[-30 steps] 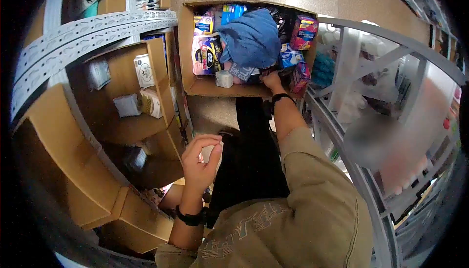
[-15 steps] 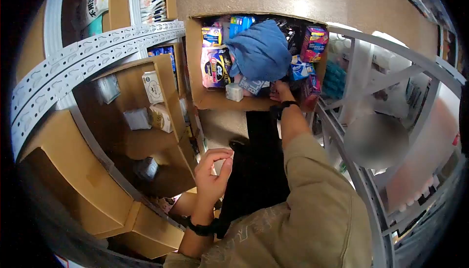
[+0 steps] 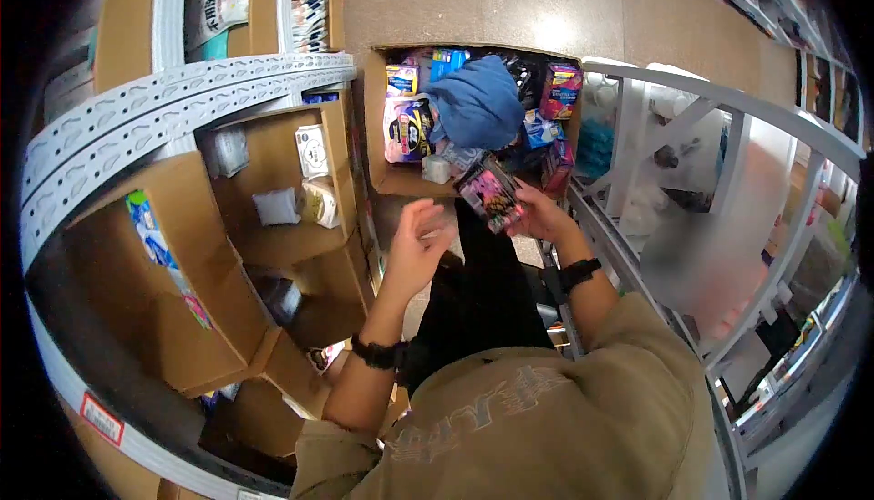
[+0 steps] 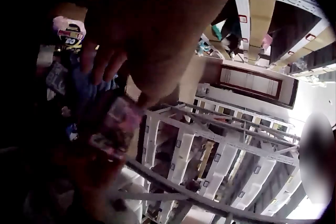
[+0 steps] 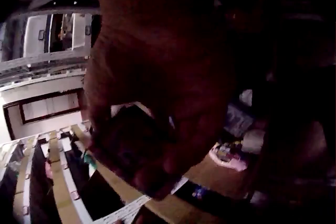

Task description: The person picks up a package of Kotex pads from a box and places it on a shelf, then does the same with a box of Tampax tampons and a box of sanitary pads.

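Right hand (image 3: 544, 216) pinches glossy pink-and-black rectangular packet (image 3: 490, 194) by one end, apparently to bare its face; left hand (image 3: 421, 238) relaxed nearby.

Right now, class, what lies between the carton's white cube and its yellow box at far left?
Between the cube and box, the head view shows a pink-and-black pack.

A loose olive-brown cloth shirt (image 3: 583, 427) covers the torso, its chest bearing pale outlined lettering (image 3: 478, 402) (too creased to read), with wide short sleeves (image 3: 637, 331). Below come black fabric trousers (image 3: 482, 322). A thick black strap (image 3: 381, 355) circles the left wrist, a similar black band (image 3: 579, 274) the right.
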### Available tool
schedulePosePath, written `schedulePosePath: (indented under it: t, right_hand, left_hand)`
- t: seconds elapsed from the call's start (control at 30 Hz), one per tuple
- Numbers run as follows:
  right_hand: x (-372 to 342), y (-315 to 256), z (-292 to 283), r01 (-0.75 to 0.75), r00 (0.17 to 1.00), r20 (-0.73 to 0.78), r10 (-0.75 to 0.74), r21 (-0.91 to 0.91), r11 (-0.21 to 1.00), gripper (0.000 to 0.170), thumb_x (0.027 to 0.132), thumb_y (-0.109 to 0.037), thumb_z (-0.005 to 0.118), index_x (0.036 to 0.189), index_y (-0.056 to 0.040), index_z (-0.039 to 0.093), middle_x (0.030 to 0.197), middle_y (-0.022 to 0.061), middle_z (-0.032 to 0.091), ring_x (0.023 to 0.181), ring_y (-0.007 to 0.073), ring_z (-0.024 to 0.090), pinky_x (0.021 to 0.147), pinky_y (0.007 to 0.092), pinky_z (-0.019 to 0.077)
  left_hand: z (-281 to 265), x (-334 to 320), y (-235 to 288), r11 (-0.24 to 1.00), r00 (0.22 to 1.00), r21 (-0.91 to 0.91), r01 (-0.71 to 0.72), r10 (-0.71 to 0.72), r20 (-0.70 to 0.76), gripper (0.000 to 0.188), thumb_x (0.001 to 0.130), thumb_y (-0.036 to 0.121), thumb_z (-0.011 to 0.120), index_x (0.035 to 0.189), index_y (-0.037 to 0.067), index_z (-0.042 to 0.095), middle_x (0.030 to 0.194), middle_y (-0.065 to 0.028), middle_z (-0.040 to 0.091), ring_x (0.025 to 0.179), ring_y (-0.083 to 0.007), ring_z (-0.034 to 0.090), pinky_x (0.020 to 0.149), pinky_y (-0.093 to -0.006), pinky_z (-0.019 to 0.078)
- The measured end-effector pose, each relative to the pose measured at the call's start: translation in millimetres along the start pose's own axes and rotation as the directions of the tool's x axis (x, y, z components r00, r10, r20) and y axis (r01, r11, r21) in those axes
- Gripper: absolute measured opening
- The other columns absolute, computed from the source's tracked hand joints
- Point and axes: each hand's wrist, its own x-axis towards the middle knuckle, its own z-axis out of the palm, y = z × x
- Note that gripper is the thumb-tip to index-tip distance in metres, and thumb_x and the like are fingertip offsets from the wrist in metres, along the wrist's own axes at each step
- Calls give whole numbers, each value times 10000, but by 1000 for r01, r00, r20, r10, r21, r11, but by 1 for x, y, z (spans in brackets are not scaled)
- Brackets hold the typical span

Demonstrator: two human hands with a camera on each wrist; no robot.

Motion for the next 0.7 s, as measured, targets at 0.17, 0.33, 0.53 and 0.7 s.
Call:
schedulePosePath:
  t: [0.17, 0.33, 0.53, 0.7]
  right_hand:
    - [0, -11, 69, 8, 961, 276, 26, -119, 993, 799, 882, -489, 619, 1475, -47, 317, 1218, 106, 598, 857, 190, 660, 650, 337, 558]
    - [109, -56, 27, 127, 667, 123, -735, -991, -51, 918, 767, -463, 771, 1471, -97, 311, 1367, 189, 494, 1186, 330, 542, 912, 490, 473]
    - [186, -62, -30, -365, 771, 198, -606, -643, -673, 864, 720, -293, 791, 1466, -282, 355, 1464, 73, 395, 1234, 343, 459, 911, 475, 455]
    - [191, -68, -30, -290, 759, 122, -640, -817, -499, 270, 852, -186, 580, 1097, -95, 651, 1092, 138, 592, 952, 341, 603, 754, 439, 524]
  left_hand:
    - [11, 1, -7, 821, 999, -569, 50, -43, 25, 532, 826, 68, 745, 1285, 30, 477, 1189, -91, 596, 1114, -170, 578, 936, -335, 482]
    - [-15, -4, -11, 874, 984, -459, -162, 111, -136, 551, 798, 31, 742, 1278, 32, 473, 1137, -84, 613, 999, -166, 630, 896, -331, 510]
    - [-45, -1, -19, 638, 982, -767, -70, -90, -164, 459, 860, 57, 668, 1272, 41, 467, 1087, -73, 616, 958, -190, 648, 831, -357, 552]
    - [-44, 10, -14, 738, 943, -661, -137, -106, -314, 374, 926, 88, 610, 1271, 68, 468, 1104, -48, 609, 958, -182, 642, 819, -352, 556]
